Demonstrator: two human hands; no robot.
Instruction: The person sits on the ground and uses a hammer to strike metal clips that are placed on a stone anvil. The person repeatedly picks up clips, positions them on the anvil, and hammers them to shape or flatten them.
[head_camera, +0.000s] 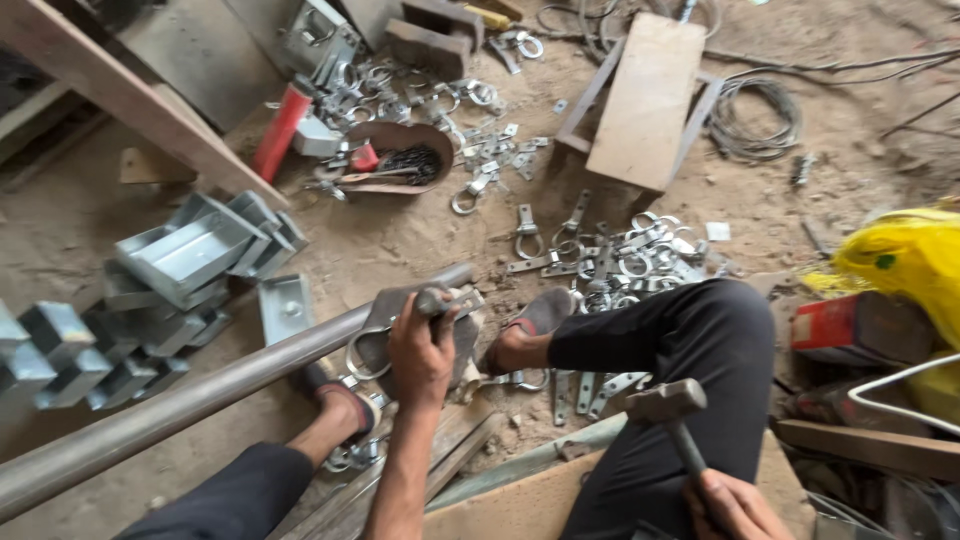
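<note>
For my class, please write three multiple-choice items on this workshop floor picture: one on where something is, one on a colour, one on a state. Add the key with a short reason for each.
1. Where does the wooden stool stand?
A. At the top of the picture, beyond the scattered metal clamps
B. On the person's lap
C. On the stacked metal channel pieces

2. What colour is the bag at the right edge?
A. Blue
B. Yellow
C. Black

3. How is the hammer held?
A. Lying on the ground, untouched
B. By its head, in the left hand
C. By its handle, in the right hand

Key: 1 A, it stands on the dirt past the clamps. 2 B, the bag is bright yellow. 3 C, the right hand's fingers wrap the handle, head upward; the left hand grips a small rod beside the long steel pipe.
</note>
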